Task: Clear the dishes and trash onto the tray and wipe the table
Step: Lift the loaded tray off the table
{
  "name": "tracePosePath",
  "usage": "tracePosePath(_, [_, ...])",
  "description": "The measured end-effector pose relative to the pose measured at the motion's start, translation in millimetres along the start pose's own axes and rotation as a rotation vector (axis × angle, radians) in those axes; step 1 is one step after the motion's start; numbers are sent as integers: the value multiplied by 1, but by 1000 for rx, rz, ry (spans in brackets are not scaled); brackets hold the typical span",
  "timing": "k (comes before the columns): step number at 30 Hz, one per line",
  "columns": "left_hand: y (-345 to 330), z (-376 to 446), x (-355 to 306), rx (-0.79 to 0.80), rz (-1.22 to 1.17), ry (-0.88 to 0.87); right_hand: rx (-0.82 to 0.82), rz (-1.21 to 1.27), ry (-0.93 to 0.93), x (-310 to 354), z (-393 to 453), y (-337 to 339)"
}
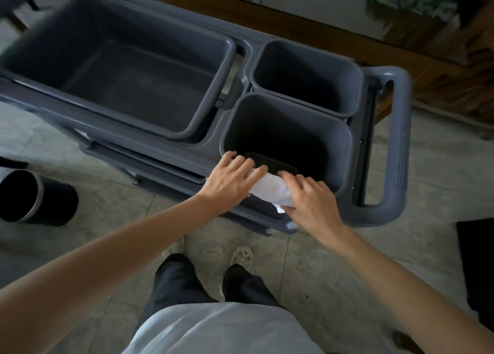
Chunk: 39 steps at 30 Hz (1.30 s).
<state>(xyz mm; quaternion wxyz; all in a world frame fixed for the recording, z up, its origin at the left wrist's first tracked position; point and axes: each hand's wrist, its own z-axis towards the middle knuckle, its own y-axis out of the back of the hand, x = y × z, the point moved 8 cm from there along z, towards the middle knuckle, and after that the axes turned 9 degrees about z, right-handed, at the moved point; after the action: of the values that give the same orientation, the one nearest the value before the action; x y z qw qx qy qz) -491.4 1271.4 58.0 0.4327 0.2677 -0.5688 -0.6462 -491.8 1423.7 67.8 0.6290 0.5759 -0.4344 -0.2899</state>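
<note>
At the centre of the frame both hands work a white cloth (271, 190) draped over the near rim of a small grey bin (344, 145) on a grey plastic service cart (395, 145). The left hand (230, 179) lies flat on the cloth's left end, its fingers (247, 166) spread and reaching over the rim, pressing rather than pinching. The right hand (312, 201) presses on the cloth's right end, fingers curled down onto it; whether any fabric is pinched beneath them I cannot tell.

The cart holds 3 containers: a large rectangular tub (208, 86) at the upper left of the frame, a second small bin (355, 80) at the upper right, and the bin under the hands at centre right. All 3 look empty. No dishes, trash, tray or table surface can be seen here; a dark round wastebasket (40, 196) stands on the tiled floor at the left edge.

My reading is that this is a step with the wiping cloth at the cart, either picking it up or hanging it back over the rim; the frame does not settle which. If it is being collected, the next move calls for closing the fingers on the fabric and lifting it clear of the rim without letting the loose end slide into the bin.
</note>
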Motion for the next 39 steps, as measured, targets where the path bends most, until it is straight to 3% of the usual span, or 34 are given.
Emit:
tracePosePath(5, [10, -17, 10, 45, -75, 49, 16, 27, 0, 14, 7, 12])
tracePosePath(11, [53, -99, 97, -24, -70, 355, -52, 140, 214, 111, 72, 44])
tracePosePath(15, [87, -209, 192, -34, 41, 668, -58, 199, 446, 229, 123, 45])
tracePosePath(21, [152, -429, 289, -17, 191, 1114, -16, 248, 763, 460, 160, 16])
tracePosePath(32, [241, -718, 315, 11, 301, 1666, 216, 369, 1057, 785, 138, -50])
tracePosePath(39, [246, -885, 319, 40, 253, 2007, 400, 399, 1224, 963, 121, -119])
